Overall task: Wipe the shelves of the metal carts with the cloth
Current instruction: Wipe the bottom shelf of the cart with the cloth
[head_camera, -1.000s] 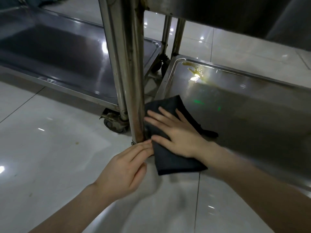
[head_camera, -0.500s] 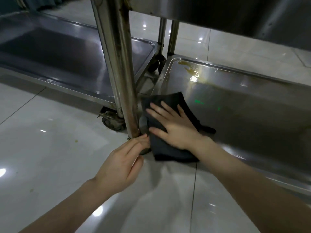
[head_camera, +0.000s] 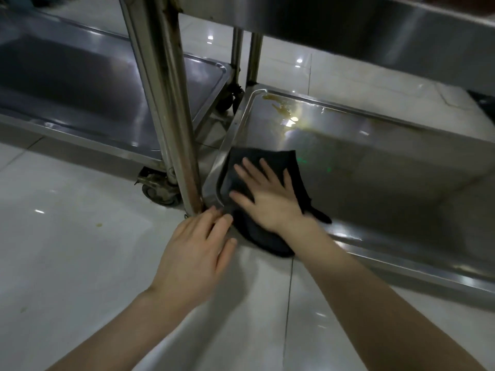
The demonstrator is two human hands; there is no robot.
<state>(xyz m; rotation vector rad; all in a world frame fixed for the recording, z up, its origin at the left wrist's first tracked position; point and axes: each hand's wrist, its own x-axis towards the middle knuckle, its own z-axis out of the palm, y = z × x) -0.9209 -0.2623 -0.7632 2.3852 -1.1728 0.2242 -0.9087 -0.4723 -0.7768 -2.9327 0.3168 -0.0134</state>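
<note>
A dark cloth point(head_camera: 263, 163) lies on the near left corner of the right cart's bottom shelf point(head_camera: 375, 167) and hangs over its front rim. My right hand point(head_camera: 267, 195) presses flat on the cloth with fingers spread and straight. My left hand point(head_camera: 197, 246) rests with straight fingers against the shelf's front corner, at the foot of the cart's rusty upright post point(head_camera: 176, 103). A yellowish stain point(head_camera: 281, 107) sits at the shelf's far left corner.
A second metal cart's bottom shelf point(head_camera: 93, 89) stands to the left, with a caster wheel point(head_camera: 159, 192) near the post. An upper shelf point(head_camera: 375, 30) overhangs the right cart. Glossy white floor tiles point(head_camera: 80, 250) lie in front.
My right hand has slid the cloth farther onto the shelf, away from the front rim. My left hand has stayed at the corner by the post.
</note>
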